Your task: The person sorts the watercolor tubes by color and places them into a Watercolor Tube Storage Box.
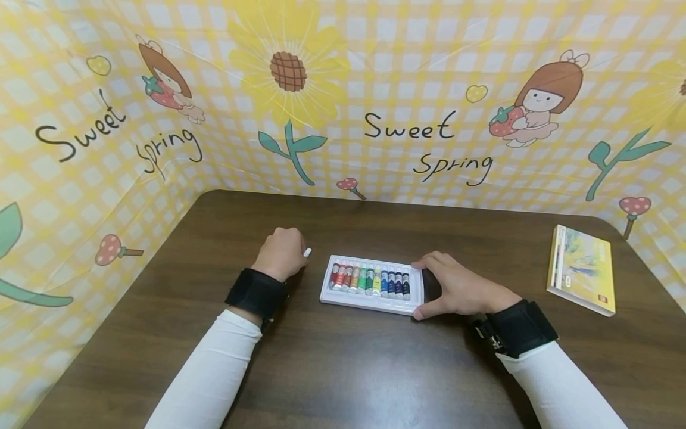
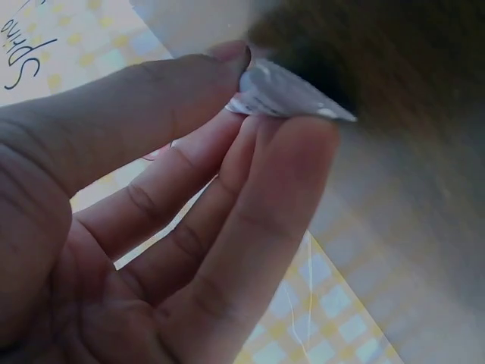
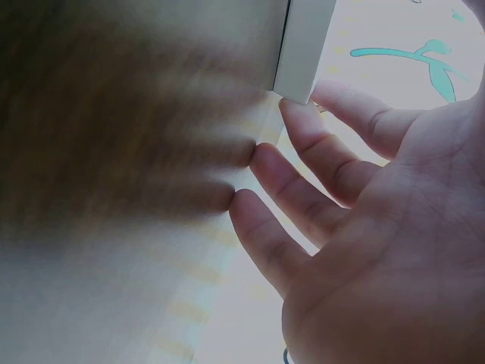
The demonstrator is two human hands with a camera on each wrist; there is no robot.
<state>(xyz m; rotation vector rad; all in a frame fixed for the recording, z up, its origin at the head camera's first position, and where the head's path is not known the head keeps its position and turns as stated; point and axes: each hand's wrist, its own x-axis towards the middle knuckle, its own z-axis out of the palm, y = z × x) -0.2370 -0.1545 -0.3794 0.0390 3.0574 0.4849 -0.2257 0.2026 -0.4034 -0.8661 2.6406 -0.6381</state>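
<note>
A white tray [image 1: 370, 304] of small paint tubes [image 1: 370, 280] lies on the table in the head view, its tubes running from red through green and yellow to dark blue. My left hand [image 1: 281, 253], left of the tray, pinches a small paint tube [image 2: 284, 92] between thumb and fingers; its flat crimped end shows in the left wrist view. The rest of that tube is hidden by the fingers. At the tray's right end, my right hand [image 1: 458, 289] spans the short side, thumb at the near corner and fingers at the far one. Its fingertips touch the tray corner in the right wrist view.
A yellow-covered book [image 1: 584, 271] lies at the right side of the brown table [image 1: 343, 369]. Yellow checked cloth [image 1: 396, 71] with printed flowers and figures rises behind the table and along its left side. Both wrists wear black bands.
</note>
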